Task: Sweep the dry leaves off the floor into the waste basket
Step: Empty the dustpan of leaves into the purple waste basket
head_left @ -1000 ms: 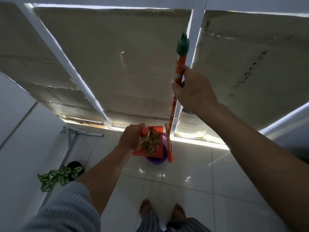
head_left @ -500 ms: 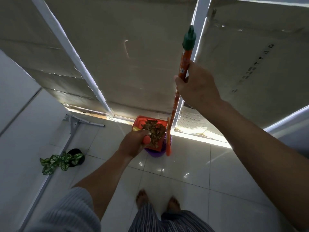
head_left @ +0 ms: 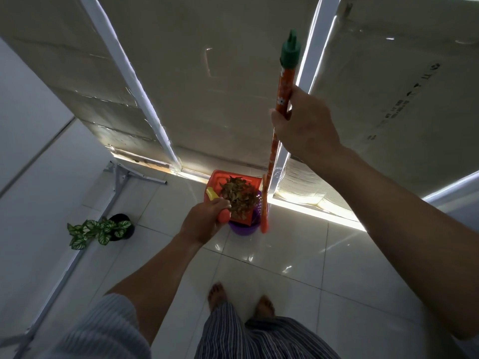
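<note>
My left hand [head_left: 204, 221] grips the handle of an orange dustpan [head_left: 220, 181], held tilted over a purple waste basket [head_left: 243, 229] on the floor. A heap of dry brown leaves [head_left: 239, 196] lies in the pan, its lower edge over the basket's mouth. My right hand [head_left: 303, 125] grips an orange broom handle [head_left: 283, 86] with a green cap, held upright. The broom's lower end [head_left: 264, 218] stands beside the basket on its right.
A potted plant with green-and-white leaves [head_left: 101, 230] sits on the floor to the left, by a white metal frame leg [head_left: 116, 182]. Cardboard-covered panels [head_left: 207, 99] rise just behind the basket. My bare feet [head_left: 241, 300] stand on glossy white tiles.
The dustpan has tipped further toward the basket, with the leaves sliding to its lower edge. My view has dropped a little; the broom stays upright in my right hand.
</note>
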